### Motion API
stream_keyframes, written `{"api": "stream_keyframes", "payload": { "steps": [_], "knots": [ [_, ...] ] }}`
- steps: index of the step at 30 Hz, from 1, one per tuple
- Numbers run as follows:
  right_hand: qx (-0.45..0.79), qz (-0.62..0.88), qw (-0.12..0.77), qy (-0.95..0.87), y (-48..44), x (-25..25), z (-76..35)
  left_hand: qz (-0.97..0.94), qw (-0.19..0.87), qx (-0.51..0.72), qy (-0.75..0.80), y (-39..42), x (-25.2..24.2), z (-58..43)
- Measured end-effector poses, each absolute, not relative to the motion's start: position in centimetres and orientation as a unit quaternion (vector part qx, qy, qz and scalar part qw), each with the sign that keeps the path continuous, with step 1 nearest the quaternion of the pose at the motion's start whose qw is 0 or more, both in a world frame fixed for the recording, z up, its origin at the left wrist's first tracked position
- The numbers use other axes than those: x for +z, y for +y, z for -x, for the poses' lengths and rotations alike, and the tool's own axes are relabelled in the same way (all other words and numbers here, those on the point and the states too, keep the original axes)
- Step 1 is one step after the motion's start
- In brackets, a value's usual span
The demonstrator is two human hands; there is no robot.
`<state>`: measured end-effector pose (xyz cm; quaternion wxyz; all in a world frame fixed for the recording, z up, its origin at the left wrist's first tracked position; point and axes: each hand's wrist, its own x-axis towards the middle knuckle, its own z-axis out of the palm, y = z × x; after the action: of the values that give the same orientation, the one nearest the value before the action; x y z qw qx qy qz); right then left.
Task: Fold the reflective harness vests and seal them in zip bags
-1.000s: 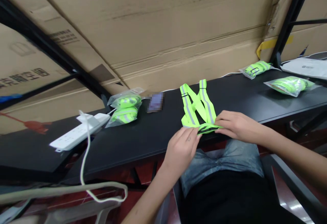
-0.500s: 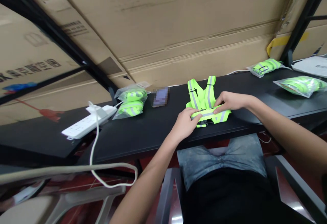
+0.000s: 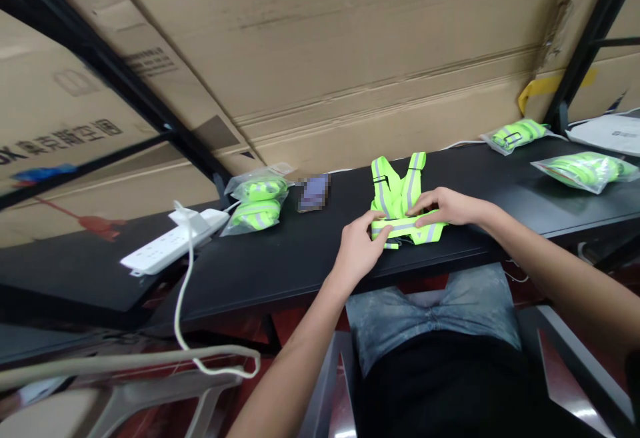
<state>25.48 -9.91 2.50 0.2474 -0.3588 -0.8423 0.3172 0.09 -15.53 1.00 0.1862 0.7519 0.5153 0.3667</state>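
A neon-yellow reflective vest (image 3: 399, 193) made of straps with grey stripes lies on the black table in front of me. Its two shoulder straps point away toward the cardboard, and its waist band is folded across near the table's front edge. My left hand (image 3: 360, 241) pinches the left end of the folded band between thumb and fingers. Farther right along the same band, my right hand (image 3: 443, 207) grips it with the thumb below and fingers on top. Part of the band is hidden under the fingers.
Clear bags of folded neon straps (image 3: 257, 201) lie left of the vest, with another bag (image 3: 585, 168) and a smaller one (image 3: 515, 135) at the right. A blurred-out purple item (image 3: 314, 193) and a white power strip (image 3: 175, 241) with a cable are on the left. Cardboard (image 3: 375, 111) stands behind.
My right hand has slid left along the band, closer to my left hand. The vest's right side has drawn in slightly.
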Motion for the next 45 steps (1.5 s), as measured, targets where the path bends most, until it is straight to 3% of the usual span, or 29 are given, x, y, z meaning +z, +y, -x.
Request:
{"api": "stream_keyframes", "payload": {
  "steps": [3, 11, 19, 28, 34, 40, 45],
  "knots": [
    [0.284, 0.331, 0.274, -0.857, -10.2, 2.1, -25.2, -0.777, 0.142, 0.384, 0.479, -15.4, 0.8, -0.1],
    [0.004, 0.322, 0.269, -0.908, -14.3, 1.8, -25.1, -0.867, 0.075, 0.265, 0.416, -16.9, 1.0, 0.8],
    [0.006, 0.32, 0.227, -0.92, -16.4, 1.9, -25.4, -0.869, 0.101, 0.281, 0.394, -17.3, 1.2, 1.4],
    [0.105, 0.408, 0.225, -0.879, -15.3, 2.2, -25.0, -0.791, 0.242, 0.315, 0.465, -15.8, 1.9, 1.0],
    [0.064, 0.381, 0.264, -0.884, -12.5, 2.1, -24.6, -0.786, 0.209, 0.326, 0.482, -13.5, 1.1, 0.1],
    [0.048, 0.449, 0.212, -0.867, -11.8, 0.5, -24.4, -0.795, 0.193, 0.301, 0.489, -12.9, 1.3, -0.8],
    [-0.092, 0.5, 0.209, -0.835, -12.8, 0.6, -23.6, -0.822, 0.072, 0.269, 0.496, -13.0, 1.2, -2.1]
  ]
}}
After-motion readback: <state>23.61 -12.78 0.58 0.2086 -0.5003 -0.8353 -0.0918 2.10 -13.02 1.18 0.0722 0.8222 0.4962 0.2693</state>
